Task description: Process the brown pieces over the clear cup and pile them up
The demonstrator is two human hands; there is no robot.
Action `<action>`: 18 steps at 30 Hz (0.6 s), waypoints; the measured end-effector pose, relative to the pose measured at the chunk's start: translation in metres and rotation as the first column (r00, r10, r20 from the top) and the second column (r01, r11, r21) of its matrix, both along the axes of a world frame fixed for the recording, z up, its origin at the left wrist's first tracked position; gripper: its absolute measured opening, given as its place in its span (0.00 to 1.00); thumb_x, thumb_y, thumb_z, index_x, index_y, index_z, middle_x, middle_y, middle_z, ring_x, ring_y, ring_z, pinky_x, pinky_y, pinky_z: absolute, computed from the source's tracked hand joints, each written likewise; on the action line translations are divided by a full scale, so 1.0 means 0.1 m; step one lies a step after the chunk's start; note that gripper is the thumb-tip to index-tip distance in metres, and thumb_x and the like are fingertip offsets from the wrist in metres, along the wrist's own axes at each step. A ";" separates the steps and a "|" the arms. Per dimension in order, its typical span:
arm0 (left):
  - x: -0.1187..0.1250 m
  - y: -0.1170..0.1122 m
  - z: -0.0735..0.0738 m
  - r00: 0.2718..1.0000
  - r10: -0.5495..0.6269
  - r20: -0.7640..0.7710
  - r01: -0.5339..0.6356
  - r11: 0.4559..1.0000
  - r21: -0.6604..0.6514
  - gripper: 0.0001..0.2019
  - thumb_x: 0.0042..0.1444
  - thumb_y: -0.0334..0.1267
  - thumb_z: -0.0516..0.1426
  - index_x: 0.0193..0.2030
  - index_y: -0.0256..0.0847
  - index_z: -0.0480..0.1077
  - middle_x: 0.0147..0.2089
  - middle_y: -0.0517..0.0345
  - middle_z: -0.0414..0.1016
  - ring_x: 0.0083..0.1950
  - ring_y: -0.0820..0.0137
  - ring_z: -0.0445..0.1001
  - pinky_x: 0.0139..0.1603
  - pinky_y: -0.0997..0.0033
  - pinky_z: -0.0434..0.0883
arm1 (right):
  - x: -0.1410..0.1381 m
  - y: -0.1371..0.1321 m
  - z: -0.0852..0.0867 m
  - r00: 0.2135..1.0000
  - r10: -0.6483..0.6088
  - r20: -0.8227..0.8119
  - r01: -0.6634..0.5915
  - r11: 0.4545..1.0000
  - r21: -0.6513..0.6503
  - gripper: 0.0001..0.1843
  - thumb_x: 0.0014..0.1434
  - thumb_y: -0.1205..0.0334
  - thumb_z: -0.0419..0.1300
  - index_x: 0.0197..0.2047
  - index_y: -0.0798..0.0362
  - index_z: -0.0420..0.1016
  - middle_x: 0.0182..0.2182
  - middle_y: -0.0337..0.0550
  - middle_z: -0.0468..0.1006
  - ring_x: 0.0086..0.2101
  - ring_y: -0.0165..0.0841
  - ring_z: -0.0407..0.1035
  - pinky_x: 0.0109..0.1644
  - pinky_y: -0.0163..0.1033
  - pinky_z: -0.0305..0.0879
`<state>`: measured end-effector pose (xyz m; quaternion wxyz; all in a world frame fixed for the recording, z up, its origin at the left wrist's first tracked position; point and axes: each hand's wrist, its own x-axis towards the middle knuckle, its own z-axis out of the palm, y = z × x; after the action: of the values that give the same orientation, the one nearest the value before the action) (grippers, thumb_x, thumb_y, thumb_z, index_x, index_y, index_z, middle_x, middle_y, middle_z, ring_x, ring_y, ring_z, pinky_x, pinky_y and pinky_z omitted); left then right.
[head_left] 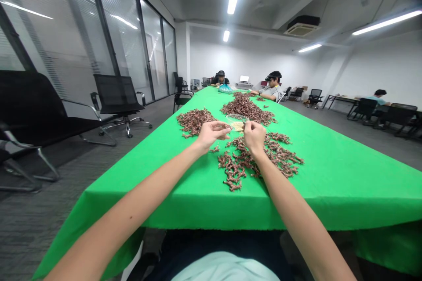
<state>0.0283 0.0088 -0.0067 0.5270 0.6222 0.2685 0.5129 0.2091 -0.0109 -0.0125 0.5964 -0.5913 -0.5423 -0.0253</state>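
Note:
Both my arms reach out over a long table with a green cloth. My left hand is closed in a pinch on a small brown piece. My right hand is curled shut close beside it; what it grips is too small to name. Just behind both hands stands a clear plastic bowl with pale bits in it. A heap of brown pieces lies under and around my right hand.
Two more brown heaps, one on the left and one further back, lie beyond. Two people sit at the far end, another at a desk on the right. Black office chairs stand along the glass wall on the left.

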 end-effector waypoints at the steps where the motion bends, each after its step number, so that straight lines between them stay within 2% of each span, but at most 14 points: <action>1: 0.00 0.00 0.00 1.000 -0.011 -0.004 0.011 1.000 0.021 0.24 0.41 0.45 0.74 0.43 0.35 0.77 0.43 0.45 0.84 0.35 0.65 0.82 0.40 0.64 0.77 | 0.02 0.01 -0.01 1.000 0.008 -0.016 -0.008 1.000 0.002 0.25 0.65 0.52 0.47 0.23 0.52 0.74 0.22 0.43 0.76 0.24 0.34 0.64 0.32 0.37 0.54; 5: 0.01 -0.01 0.00 0.998 -0.060 -0.016 0.062 0.993 0.102 0.20 0.43 0.41 0.73 0.42 0.36 0.78 0.50 0.43 0.82 0.49 0.60 0.81 0.50 0.59 0.76 | 0.02 0.04 -0.01 0.999 0.028 -0.021 -0.027 1.000 0.011 0.25 0.64 0.52 0.47 0.23 0.52 0.74 0.22 0.43 0.76 0.24 0.33 0.64 0.33 0.37 0.56; 8: 0.02 -0.01 0.00 0.996 -0.086 -0.017 0.088 0.989 0.119 0.20 0.42 0.39 0.73 0.42 0.35 0.79 0.50 0.42 0.82 0.51 0.59 0.81 0.56 0.54 0.74 | 0.00 0.03 -0.01 0.999 0.041 -0.004 -0.041 0.999 0.014 0.25 0.64 0.52 0.47 0.22 0.52 0.74 0.21 0.42 0.76 0.24 0.33 0.64 0.33 0.37 0.56; 10: 0.02 -0.01 0.01 0.994 -0.097 -0.048 0.103 0.986 0.129 0.19 0.43 0.39 0.73 0.42 0.36 0.79 0.50 0.43 0.82 0.50 0.61 0.81 0.57 0.54 0.74 | 0.00 0.03 -0.01 0.999 0.047 0.005 -0.047 0.999 0.011 0.25 0.64 0.52 0.47 0.22 0.52 0.73 0.21 0.42 0.76 0.24 0.33 0.64 0.33 0.37 0.56; 12: 0.00 -0.02 0.02 0.985 -0.124 -0.119 0.139 0.982 0.125 0.17 0.44 0.40 0.72 0.42 0.37 0.80 0.48 0.44 0.83 0.48 0.62 0.82 0.55 0.58 0.75 | 0.00 0.03 -0.01 0.999 0.053 0.006 -0.053 0.999 0.007 0.24 0.64 0.53 0.47 0.22 0.52 0.74 0.22 0.43 0.76 0.24 0.33 0.64 0.32 0.37 0.56; 14: -0.03 -0.04 0.05 0.956 -0.178 -0.231 0.202 0.976 0.082 0.17 0.45 0.42 0.72 0.40 0.37 0.81 0.42 0.45 0.84 0.42 0.63 0.83 0.49 0.61 0.77 | 0.01 0.04 -0.01 0.998 0.056 0.001 -0.056 0.998 0.001 0.24 0.64 0.53 0.47 0.23 0.52 0.74 0.22 0.43 0.77 0.24 0.34 0.65 0.32 0.37 0.56; 18: -0.09 -0.08 0.11 0.815 -0.330 -0.476 0.359 0.933 -0.031 0.16 0.44 0.46 0.72 0.37 0.37 0.82 0.30 0.47 0.82 0.30 0.66 0.80 0.34 0.68 0.74 | 0.01 0.04 -0.01 0.997 0.071 -0.001 -0.071 0.997 -0.002 0.24 0.64 0.53 0.48 0.24 0.52 0.76 0.21 0.42 0.76 0.24 0.34 0.65 0.32 0.36 0.57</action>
<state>0.0194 0.0005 0.0039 0.5100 0.7823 0.2564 0.2492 0.2101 -0.0064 -0.0139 0.5966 -0.5720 -0.5630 -0.0033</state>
